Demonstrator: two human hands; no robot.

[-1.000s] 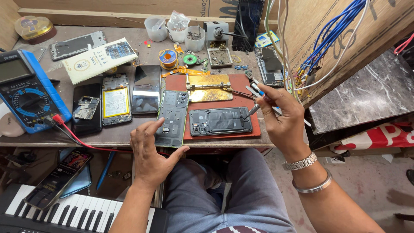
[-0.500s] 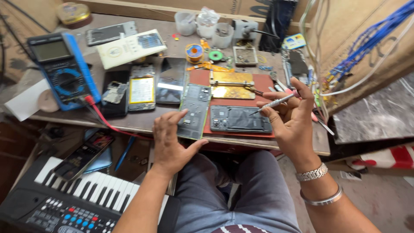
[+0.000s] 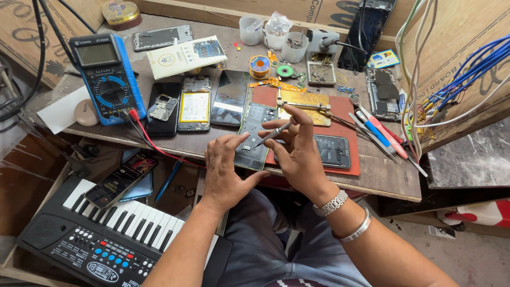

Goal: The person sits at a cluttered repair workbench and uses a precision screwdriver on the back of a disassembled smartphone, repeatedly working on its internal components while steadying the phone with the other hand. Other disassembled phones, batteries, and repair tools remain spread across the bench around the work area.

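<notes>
An opened phone body (image 3: 255, 133) with its back off lies at the near edge of the workbench. My left hand (image 3: 226, 170) rests on its lower end, fingers pinning it down. My right hand (image 3: 300, 154) grips a thin silver screwdriver (image 3: 272, 134), its tip touching the lower part of the phone body. A second opened phone (image 3: 332, 150) lies on the red mat (image 3: 348, 119) just right of my right hand.
A blue multimeter (image 3: 106, 77) with a red lead stands at the left. Several phones and parts (image 3: 194, 106) lie in a row. Cups (image 3: 249, 29), solder spool (image 3: 260, 66) and loose tools (image 3: 377, 130) sit behind. A small keyboard (image 3: 114, 234) with phones on it is below left.
My right hand has swung left with the screwdriver, from over the phone on the red mat to the phone body under my left hand. The camera has moved closer.
</notes>
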